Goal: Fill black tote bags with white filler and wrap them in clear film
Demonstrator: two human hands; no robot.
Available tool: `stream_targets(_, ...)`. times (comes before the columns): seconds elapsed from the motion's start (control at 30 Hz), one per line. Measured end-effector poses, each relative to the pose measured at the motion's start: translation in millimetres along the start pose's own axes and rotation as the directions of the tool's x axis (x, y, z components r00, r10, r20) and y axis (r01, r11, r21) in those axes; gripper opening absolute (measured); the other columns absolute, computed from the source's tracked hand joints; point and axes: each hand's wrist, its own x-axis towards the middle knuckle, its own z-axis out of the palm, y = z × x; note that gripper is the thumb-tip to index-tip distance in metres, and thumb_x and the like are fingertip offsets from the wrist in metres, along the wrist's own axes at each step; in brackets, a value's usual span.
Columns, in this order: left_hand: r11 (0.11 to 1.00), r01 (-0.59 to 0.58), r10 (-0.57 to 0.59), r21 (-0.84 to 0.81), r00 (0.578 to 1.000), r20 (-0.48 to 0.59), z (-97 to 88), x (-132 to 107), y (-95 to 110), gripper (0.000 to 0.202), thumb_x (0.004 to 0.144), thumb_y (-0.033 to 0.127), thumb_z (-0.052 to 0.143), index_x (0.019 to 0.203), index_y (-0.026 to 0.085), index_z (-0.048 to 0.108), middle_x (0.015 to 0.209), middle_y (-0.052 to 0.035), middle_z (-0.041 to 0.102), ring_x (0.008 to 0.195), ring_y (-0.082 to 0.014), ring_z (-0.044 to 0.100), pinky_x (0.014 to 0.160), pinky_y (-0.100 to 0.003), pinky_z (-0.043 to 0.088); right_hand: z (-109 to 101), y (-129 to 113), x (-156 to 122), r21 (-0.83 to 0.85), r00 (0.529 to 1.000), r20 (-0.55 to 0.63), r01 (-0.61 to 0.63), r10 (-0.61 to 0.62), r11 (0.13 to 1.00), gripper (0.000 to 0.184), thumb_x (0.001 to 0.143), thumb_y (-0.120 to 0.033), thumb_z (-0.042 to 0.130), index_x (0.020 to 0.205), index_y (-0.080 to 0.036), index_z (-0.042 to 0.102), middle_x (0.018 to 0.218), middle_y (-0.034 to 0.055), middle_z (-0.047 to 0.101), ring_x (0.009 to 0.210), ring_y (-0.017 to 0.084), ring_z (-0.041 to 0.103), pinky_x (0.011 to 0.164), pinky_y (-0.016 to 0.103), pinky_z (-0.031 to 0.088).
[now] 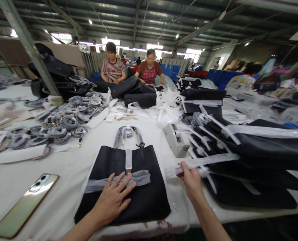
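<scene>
A black leather handbag (141, 197) lies flat on the white table (63, 167) in front of me, its wrapped handles (126, 134) pointing away. A translucent paper strip (138, 179) crosses its front. My left hand (113, 199) rests flat on the bag and strip, fingers spread. My right hand (190, 179) pinches the end of a clear tape strip (206, 161) to the right of the bag, beside a stack of black bags (251, 157).
A white tape dispenser (175, 139) stands behind my right hand. A phone (25, 204) lies at the front left. Several coiled wrapped straps (60, 122) cover the left of the table. Two people (131, 68) work on black bags at the far side.
</scene>
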Motion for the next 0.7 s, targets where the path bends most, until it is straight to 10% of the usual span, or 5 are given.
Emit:
stream_targets(0.17,1.000,0.000,0.000,-0.005,1.000,-0.009,-1.0,-0.4,0.2,0.056,0.092,0.038,0.046,0.144,0.039,0.028,0.151,0.0046,0.036,0.134,-0.0266,0.033,0.111,-0.049,0.008,-4.3,-35.5,-1.2,-0.245,0.993,0.075,0.110,-0.094,0.963,0.048,0.070,-0.058,0.061,0.077,-0.012,0.070,0.060,0.0068,0.066,0.054,0.019,0.062,0.049,0.028,0.051)
stream_targets(0.53,0.999,0.014,-0.016,-0.043,0.999,-0.048,0.4,-2.6,1.2,0.056,0.090,0.035,0.050,0.143,0.039,0.032,0.151,0.0040,0.035,0.135,-0.0259,0.031,0.112,-0.049,0.010,5.2,-44.4,-4.5,-0.203,0.998,0.061,0.029,-0.017,0.979,0.039,0.060,-0.046,0.068,0.077,-0.011,0.068,0.068,0.0069,0.068,0.058,0.020,0.062,0.051,0.031,0.052)
stream_targets(0.7,0.992,0.026,-0.029,-0.125,0.999,-0.023,-3.6,1.2,-5.2,0.058,0.089,0.036,0.050,0.143,0.038,0.030,0.151,0.0031,0.035,0.135,-0.0263,0.033,0.112,-0.050,0.015,-0.7,-71.8,-12.0,-0.561,0.973,0.094,0.228,-0.213,0.796,0.040,0.076,-0.053,0.054,0.066,-0.018,0.071,0.056,0.0075,0.065,0.061,0.024,0.063,0.059,0.036,0.048)
